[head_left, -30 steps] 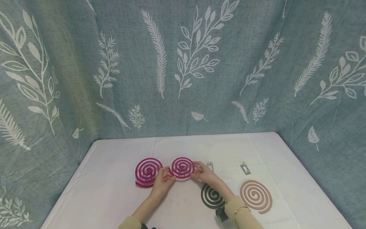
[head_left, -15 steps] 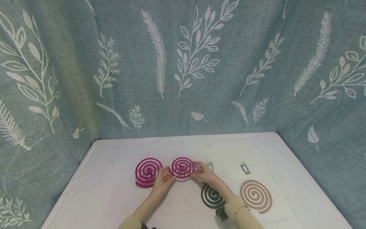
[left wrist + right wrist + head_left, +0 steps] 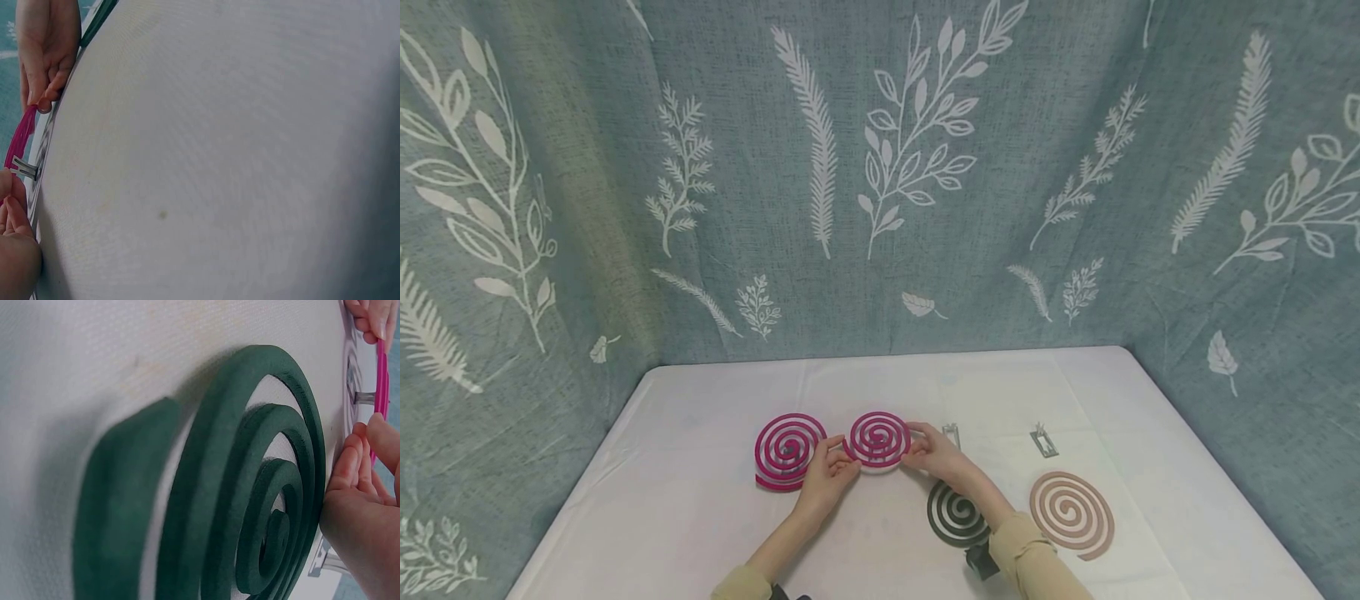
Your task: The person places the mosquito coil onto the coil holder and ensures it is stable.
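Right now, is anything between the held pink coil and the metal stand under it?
Nothing visible: in both wrist views the stand reaches up to the pink coil; left hand and right hand hold its edges.

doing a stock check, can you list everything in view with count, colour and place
curtain: 1, blue-grey with white leaves, back and sides
tablecloth: 1, white, over the table
left pink coil: 1, pink, left of centre
held pink coil: 1, pink, just right of that
green coil: 1, dark green, near side, partly hidden
brown coil: 1, light brown, far right
metal stands: at least 3, silver, one under the held pink coil, two farther right
dark gear: at least 2 pieces, blackish, by the wrists
left hand: 1, bare, at held pink coil's left edge
right hand: 1, bare, at its right edge
sleeves: 2, beige, bottom of head view
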Tool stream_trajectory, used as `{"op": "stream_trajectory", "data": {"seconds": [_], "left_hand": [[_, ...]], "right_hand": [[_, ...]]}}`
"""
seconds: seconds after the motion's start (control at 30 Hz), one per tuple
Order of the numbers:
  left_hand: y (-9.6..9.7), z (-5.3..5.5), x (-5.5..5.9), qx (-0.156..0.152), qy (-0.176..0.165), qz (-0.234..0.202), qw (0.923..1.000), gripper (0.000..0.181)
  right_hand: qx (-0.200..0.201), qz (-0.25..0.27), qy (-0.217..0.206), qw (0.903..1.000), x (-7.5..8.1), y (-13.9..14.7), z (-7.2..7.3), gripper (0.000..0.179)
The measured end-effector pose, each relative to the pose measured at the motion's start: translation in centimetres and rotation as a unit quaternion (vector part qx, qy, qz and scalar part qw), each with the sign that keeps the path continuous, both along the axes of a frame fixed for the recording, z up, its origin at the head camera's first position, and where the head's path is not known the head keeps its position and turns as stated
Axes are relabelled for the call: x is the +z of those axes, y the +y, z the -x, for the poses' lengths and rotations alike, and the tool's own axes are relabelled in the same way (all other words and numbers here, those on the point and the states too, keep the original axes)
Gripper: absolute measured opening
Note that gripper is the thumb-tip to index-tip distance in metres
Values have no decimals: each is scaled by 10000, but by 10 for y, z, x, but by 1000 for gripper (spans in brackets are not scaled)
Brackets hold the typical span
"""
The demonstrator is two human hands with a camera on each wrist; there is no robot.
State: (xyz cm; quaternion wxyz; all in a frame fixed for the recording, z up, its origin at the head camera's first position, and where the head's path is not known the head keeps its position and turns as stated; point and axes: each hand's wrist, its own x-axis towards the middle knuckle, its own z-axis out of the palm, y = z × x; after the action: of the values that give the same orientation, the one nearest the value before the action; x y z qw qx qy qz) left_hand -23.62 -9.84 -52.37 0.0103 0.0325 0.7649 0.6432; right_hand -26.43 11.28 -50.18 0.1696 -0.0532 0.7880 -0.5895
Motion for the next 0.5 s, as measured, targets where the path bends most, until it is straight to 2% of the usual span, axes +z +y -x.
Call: {"op": "stream_trajectory", "data": {"seconds": [0.5], "left_hand": [[0,-2,3,-1,-17,51,10000,52]], "right_hand": [[-48,-24,26,10000,1,-1,0,62]]}}
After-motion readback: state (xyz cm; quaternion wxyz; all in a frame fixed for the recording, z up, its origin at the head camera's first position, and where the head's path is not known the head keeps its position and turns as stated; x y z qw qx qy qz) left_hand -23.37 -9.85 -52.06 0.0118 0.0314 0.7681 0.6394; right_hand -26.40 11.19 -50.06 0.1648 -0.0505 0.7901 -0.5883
